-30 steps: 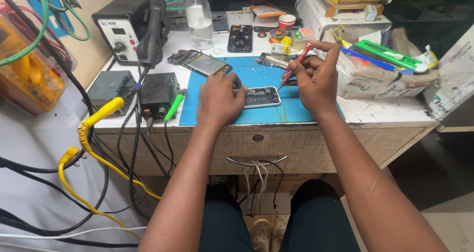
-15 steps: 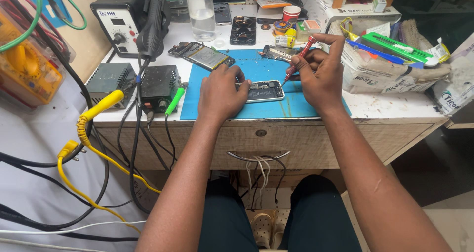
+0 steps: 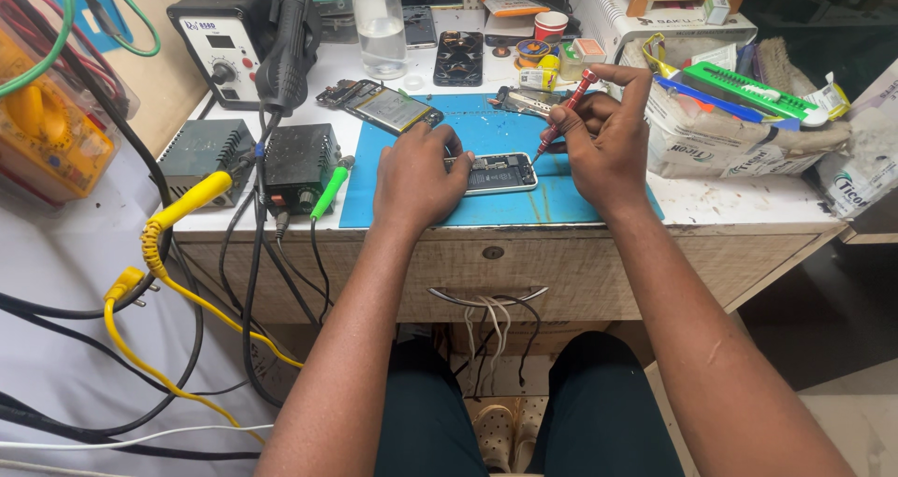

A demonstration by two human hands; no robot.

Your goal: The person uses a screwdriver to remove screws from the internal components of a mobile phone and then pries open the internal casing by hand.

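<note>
The person sits at a cluttered workbench, both forearms stretched over a blue mat (image 3: 571, 201) that covers the middle of the white table (image 3: 739, 206). An opened phone (image 3: 500, 172) lies flat on the mat, its insides facing up, between the two hands.

The left hand (image 3: 419, 180) rests palm down on the mat, fingers curled over the left end of the phone and pressing it in place. The right hand (image 3: 606, 138) is closed around a red screwdriver (image 3: 565, 112), held like a pen between thumb and fingers, tilted so that its tip comes down at the phone's upper right corner. Whether the tip actually touches the phone, I cannot tell from here.

Just behind the left hand, a second phone (image 3: 393, 108) lies at an angle on the far left corner of the mat. A clear plastic bottle (image 3: 381, 26) stands upright further back, and beside it a dark phone back cover (image 3: 460, 58) lies flat. To the left are two small black boxes (image 3: 299, 159), a soldering station (image 3: 229, 37) with a dial, and a tangle of black and yellow cables (image 3: 168, 252) hanging off the table edge. On the right, white bags (image 3: 720, 145) carry a green tool (image 3: 748, 84). A drawer (image 3: 493, 276) with a metal handle sits below the table top.
</note>
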